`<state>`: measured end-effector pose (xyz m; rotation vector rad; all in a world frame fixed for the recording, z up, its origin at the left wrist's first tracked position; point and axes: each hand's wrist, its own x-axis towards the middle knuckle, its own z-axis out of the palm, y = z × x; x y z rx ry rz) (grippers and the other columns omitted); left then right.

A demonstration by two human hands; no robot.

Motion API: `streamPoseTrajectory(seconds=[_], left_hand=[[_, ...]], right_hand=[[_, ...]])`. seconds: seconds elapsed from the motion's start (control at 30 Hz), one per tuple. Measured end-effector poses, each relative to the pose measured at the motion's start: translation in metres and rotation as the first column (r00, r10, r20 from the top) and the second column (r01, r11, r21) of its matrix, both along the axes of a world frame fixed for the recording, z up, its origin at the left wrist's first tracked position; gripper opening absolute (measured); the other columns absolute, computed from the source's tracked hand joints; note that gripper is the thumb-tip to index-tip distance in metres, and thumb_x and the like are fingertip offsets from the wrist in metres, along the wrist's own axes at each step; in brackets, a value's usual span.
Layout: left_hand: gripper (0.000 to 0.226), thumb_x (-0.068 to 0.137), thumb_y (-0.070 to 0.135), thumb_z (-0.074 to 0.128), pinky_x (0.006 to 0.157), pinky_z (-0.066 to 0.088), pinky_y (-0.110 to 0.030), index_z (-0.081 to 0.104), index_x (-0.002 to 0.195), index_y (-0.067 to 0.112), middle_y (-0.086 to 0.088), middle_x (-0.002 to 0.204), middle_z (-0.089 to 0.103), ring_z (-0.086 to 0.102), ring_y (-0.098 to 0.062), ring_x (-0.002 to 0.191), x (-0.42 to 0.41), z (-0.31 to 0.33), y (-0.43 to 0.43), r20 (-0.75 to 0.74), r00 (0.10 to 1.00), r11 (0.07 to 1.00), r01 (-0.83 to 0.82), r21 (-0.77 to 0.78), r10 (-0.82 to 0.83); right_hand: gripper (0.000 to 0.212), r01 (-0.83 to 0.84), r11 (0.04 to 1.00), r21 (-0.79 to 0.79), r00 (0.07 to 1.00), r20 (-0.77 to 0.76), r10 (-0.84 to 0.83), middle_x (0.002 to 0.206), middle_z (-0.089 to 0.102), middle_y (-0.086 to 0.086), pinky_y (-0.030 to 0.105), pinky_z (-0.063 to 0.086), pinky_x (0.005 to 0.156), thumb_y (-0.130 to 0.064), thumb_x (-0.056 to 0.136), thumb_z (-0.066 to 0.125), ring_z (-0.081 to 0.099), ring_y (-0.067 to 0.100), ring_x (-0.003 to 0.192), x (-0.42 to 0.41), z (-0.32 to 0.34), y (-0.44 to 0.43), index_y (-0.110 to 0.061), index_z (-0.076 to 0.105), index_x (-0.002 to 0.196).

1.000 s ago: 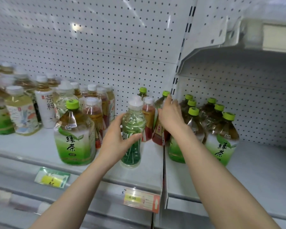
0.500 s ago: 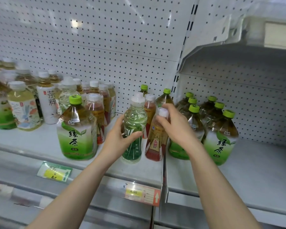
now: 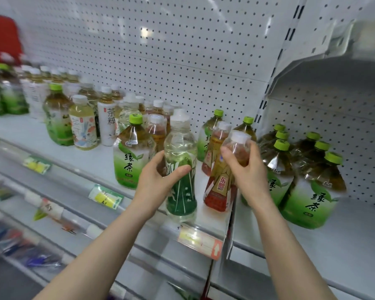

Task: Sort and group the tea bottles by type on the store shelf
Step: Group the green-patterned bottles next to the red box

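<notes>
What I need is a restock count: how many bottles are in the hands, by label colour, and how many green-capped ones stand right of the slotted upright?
Green-label bottle, in left hand: 1
Red-label bottle, in right hand: 1
Green-capped bottles right of slotted upright: 6
Total: 8

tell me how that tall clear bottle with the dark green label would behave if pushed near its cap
The clear bottle looks full, so probably heavy for its size. Tall, narrow and close to the front edge of the shelf, it could tip off if pushed high. The left hand grips its waist, likely steadying it.
</notes>
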<state>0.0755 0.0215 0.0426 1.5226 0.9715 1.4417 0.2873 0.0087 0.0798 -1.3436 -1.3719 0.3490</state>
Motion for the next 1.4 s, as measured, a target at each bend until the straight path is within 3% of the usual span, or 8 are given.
streamPoseTrajectory(seconds=[0.1,0.27,0.37,0.63,0.87,1.03,1.23,1.4], left_hand=[[0.052,0.067,0.057,0.076,0.076,0.055,-0.022,0.067,0.109,0.029,0.011,0.102,0.075,0.07,-0.005,0.093,-0.024,-0.002,-0.02,0.06,0.998,1.0,-0.03,0.002,0.03],[0.049,0.069,0.055,0.076,0.086,0.055,-0.036,0.07,0.109,0.027,0.005,0.104,0.076,0.071,-0.014,0.098,-0.073,-0.009,-0.045,0.108,0.987,0.993,-0.115,-0.025,0.117],[0.045,0.072,0.052,0.075,0.083,0.056,-0.032,0.07,0.109,0.027,0.004,0.105,0.076,0.072,-0.015,0.097,-0.11,-0.016,-0.055,0.119,0.982,0.989,-0.144,-0.035,0.147],[0.049,0.069,0.056,0.074,0.049,0.051,-0.015,0.069,0.106,0.024,0.008,0.09,0.076,0.073,-0.008,0.079,-0.245,-0.023,-0.053,0.121,0.976,0.982,-0.171,-0.077,0.179],[0.055,0.068,0.055,0.077,0.073,0.058,-0.027,0.069,0.112,0.025,0.004,0.102,0.076,0.073,-0.012,0.093,-0.338,-0.025,-0.02,0.073,0.993,0.993,-0.086,-0.077,0.091],[0.045,0.07,0.049,0.076,0.067,0.052,-0.011,0.07,0.107,0.024,0.009,0.097,0.077,0.072,-0.003,0.086,-0.365,-0.022,0.011,0.09,0.995,0.998,-0.045,-0.047,0.049],[0.045,0.071,0.047,0.073,0.065,0.05,-0.009,0.068,0.105,0.018,0.012,0.086,0.075,0.069,0.002,0.078,-0.395,-0.019,0.077,0.097,0.995,0.999,-0.033,0.0,0.032],[0.017,0.079,0.039,0.07,0.053,0.038,-0.001,0.061,0.083,0.024,0.021,0.054,0.057,0.053,0.012,0.054,-0.424,-0.01,0.137,0.059,0.996,0.994,-0.075,0.074,0.071]], right_hand=[[0.07,-0.087,0.995,0.045,0.994,-0.059,0.09,0.108,0.066,-0.017,0.03,0.059,0.077,-0.071,0.074,0.064,0.067,-0.004,0.092,-0.021,0.009,-0.009,-0.031,0.049,0.13],[0.077,-0.239,0.971,0.022,0.963,-0.123,0.24,0.119,0.065,-0.008,0.048,0.058,0.087,-0.074,0.069,0.063,0.068,0.015,0.105,-0.074,0.007,-0.018,-0.034,0.045,0.133],[0.047,-0.287,0.958,0.03,0.953,-0.097,0.288,0.106,0.063,-0.032,0.04,0.06,0.082,-0.071,0.072,0.064,0.067,-0.003,0.096,-0.115,0.002,-0.019,-0.06,0.045,0.114],[0.047,-0.291,0.956,0.03,0.944,-0.153,0.292,0.103,0.07,-0.024,0.031,0.06,0.075,-0.064,0.075,0.068,0.07,-0.001,0.091,-0.237,-0.026,-0.013,-0.042,0.051,0.114],[0.049,-0.229,0.974,0.003,0.958,-0.179,0.225,0.1,0.068,-0.028,0.041,0.061,0.08,-0.066,0.072,0.067,0.069,-0.002,0.089,-0.333,-0.035,0.002,-0.043,0.05,0.113],[0.07,-0.172,0.985,-0.014,0.973,-0.161,0.167,0.101,0.07,-0.02,0.044,0.062,0.079,-0.071,0.069,0.065,0.07,-0.001,0.086,-0.367,-0.027,0.024,-0.032,0.049,0.125],[0.056,-0.163,0.986,0.041,0.971,-0.171,0.167,0.106,0.069,-0.024,0.044,0.06,0.085,-0.067,0.071,0.068,0.07,0.003,0.096,-0.398,-0.015,0.078,-0.044,0.05,0.119],[0.056,-0.148,0.987,0.07,0.979,-0.129,0.156,0.108,0.067,-0.027,0.036,0.06,0.082,-0.067,0.074,0.066,0.067,-0.004,0.096,-0.427,-0.006,0.132,-0.042,0.05,0.121]])
